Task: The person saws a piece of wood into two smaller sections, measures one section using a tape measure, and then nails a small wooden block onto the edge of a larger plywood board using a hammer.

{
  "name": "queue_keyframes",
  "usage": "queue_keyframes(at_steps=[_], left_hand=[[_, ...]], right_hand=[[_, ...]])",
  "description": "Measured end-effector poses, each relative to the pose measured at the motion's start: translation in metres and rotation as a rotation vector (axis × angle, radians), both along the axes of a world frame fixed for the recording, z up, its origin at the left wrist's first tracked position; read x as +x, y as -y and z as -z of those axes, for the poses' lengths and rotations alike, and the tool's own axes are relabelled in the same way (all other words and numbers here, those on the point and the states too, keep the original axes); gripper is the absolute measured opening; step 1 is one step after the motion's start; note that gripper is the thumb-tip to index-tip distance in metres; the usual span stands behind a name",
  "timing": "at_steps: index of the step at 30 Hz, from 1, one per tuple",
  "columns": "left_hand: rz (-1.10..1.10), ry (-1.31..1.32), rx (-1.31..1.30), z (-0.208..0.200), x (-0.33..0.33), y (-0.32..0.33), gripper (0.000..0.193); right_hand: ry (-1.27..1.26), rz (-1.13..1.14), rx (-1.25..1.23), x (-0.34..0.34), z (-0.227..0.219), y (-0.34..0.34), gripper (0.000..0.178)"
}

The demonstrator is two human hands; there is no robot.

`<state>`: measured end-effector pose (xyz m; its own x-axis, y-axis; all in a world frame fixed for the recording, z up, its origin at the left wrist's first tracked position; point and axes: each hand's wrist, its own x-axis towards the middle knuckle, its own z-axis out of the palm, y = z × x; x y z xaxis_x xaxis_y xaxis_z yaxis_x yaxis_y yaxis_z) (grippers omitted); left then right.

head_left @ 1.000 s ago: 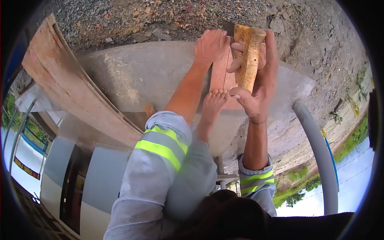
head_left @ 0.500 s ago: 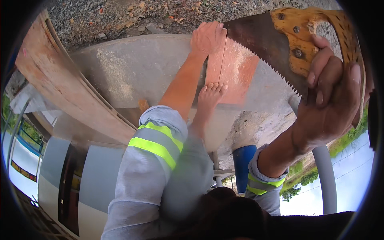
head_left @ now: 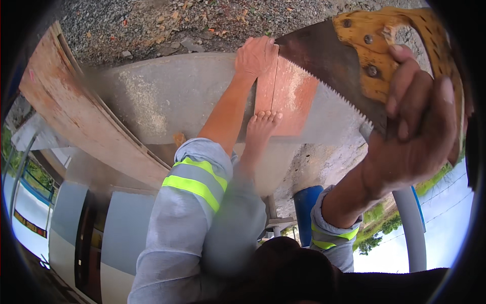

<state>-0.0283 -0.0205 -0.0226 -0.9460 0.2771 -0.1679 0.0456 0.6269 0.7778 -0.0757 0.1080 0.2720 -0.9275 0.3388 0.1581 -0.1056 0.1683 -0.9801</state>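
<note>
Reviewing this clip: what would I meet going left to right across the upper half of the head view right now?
Leaning wooden panel → pale sawdust patch → left hand → toothed saw blade → yellowish wooden saw handle.

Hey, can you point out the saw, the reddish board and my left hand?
Saw [head_left: 340,65]: head view, on the dark blade, ahead of the wooden handle.
Reddish board [head_left: 292,101]: head view, on its upper face.
Left hand [head_left: 254,57]: head view, on the back of the hand.
</note>
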Motion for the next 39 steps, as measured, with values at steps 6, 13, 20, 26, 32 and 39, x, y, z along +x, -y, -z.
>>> queue_keyframes(at_steps=[6,13,20,26,32,39], left_hand=[[-0.028,-0.092,-0.04,0.014,-0.013,0.014,0.028],[-0.003,-0.041,-0.054,0.008,-0.01,0.007,0.027],[-0.001,-0.129,0.042,0.005,-0.006,0.0,0.03],[0.0,-0.106,-0.064,0.011,0.01,0.012,0.026],[-0.007,-0.113,-0.009,0.012,0.002,0.002,0.027],[-0.009,-0.183,-0.043,0.007,-0.003,-0.002,0.027]], right_hand=[[0.068,0.113,0.132,-0.001,0.006,0.031,0.037],[0.059,0.081,0.224,-0.003,0.034,0.033,0.036],[0.023,0.049,0.149,0.014,-0.006,0.024,0.037],[0.03,0.137,0.203,0.034,-0.021,0.031,0.045],[-0.046,0.131,0.231,0.057,-0.008,0.028,0.055],[-0.131,0.024,0.145,0.076,-0.005,-0.003,0.066]])
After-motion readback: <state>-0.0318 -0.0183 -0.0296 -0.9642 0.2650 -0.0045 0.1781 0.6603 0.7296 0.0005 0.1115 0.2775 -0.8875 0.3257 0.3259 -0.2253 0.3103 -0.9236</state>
